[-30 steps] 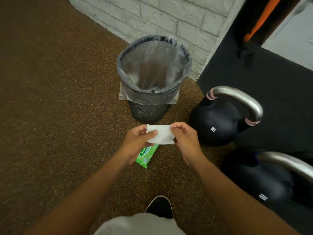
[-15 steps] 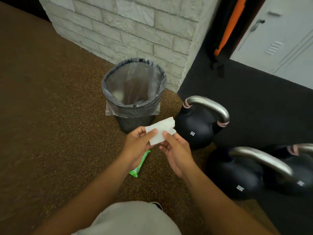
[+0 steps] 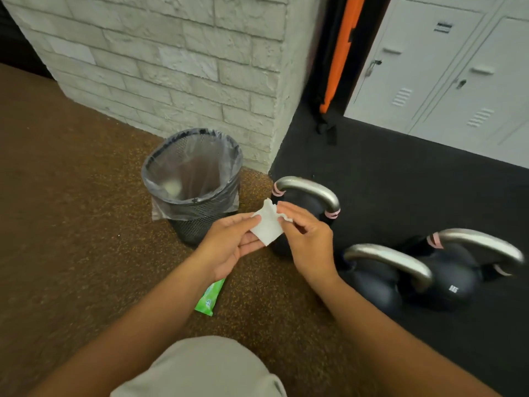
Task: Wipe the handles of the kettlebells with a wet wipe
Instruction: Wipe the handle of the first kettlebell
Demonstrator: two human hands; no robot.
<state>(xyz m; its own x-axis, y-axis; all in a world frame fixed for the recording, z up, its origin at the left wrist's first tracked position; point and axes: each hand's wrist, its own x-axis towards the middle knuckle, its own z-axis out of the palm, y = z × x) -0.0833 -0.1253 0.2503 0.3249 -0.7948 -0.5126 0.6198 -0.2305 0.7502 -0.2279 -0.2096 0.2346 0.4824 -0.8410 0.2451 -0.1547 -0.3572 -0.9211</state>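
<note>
**Inspector A:** We record both hands raised over the brown speckled floor [image 3: 71, 224]. The left hand [image 3: 232, 242] has the white wet wipe [image 3: 267, 226] pinched between thumb and fingertips at its left edge, the other fingers lying loosely straight beneath it. The right hand [image 3: 307, 239] pinches the wipe's crumpled upper right edge, fingers curled.

**Inspector B:** We agree. The wipe hangs between the two hands, partly unfolded, touching no kettlebell. It and the right hand cover part of the nearest kettlebell [image 3: 309, 202], so we see its steel handle and pink bands but little of its black body.

**Inspector A:** We note two further kettlebells to the right on the black mat [image 3: 400, 181]: the middle kettlebell [image 3: 380, 276] and the far-right kettlebell [image 3: 458, 270], standing just beside each other, handles bare.

**Inspector B:** Surroundings: a mesh waste bin [image 3: 194, 181] with a clear liner stands just left of the nearest kettlebell, against the white brick pillar [image 3: 186, 67]. Something pale lies inside; we cannot tell what.

**Inspector A:** A green wipes packet [image 3: 210, 296] lies on the floor, its upper end hidden under the left forearm. Grey lockers [image 3: 443, 75] line the far right, with an orange-and-black strap [image 3: 340, 53] hanging between pillar and lockers. A grey-clad knee [image 3: 200, 368] fills the bottom edge.
</note>
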